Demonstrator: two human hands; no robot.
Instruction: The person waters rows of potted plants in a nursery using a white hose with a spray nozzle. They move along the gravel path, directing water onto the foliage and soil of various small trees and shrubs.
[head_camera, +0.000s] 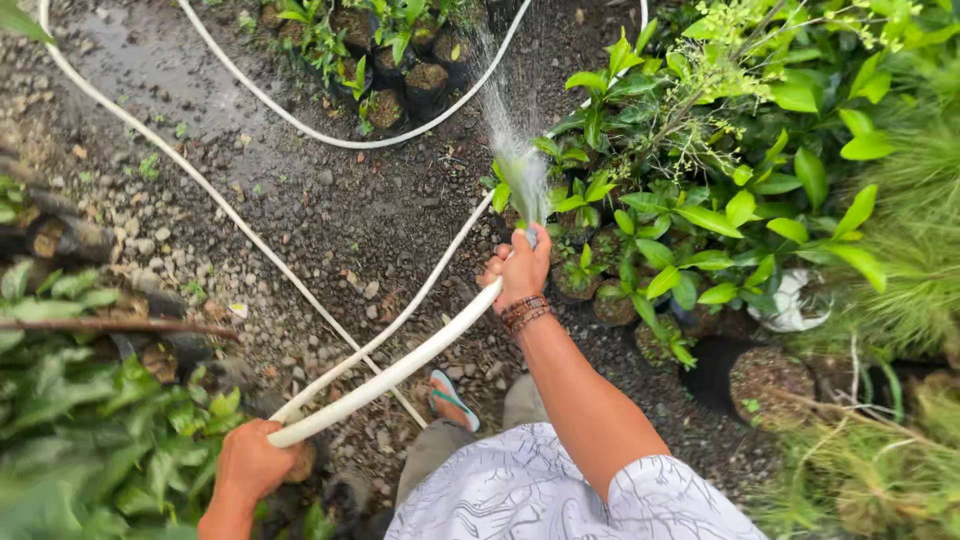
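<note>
My right hand (519, 268) grips the nozzle end of a white garden hose (395, 370), with beaded bracelets on the wrist. Water (510, 140) sprays up and away from the hose tip in a fan toward black nursery bags of seedlings (400, 75) at the top. My left hand (250, 462) holds the same hose lower down at the bottom left, where it bends. More of the hose loops across the wet gravel ground (300, 190). My foot in a flip-flop (452, 400) stands on the gravel below the hose.
Potted green plants in black bags (690, 250) crowd the right side, close to my right hand. Leafy plants (90, 420) and dark bags fill the left edge. A thin stick (110, 325) lies across the left. A large soil-filled bag (765, 385) lies at lower right.
</note>
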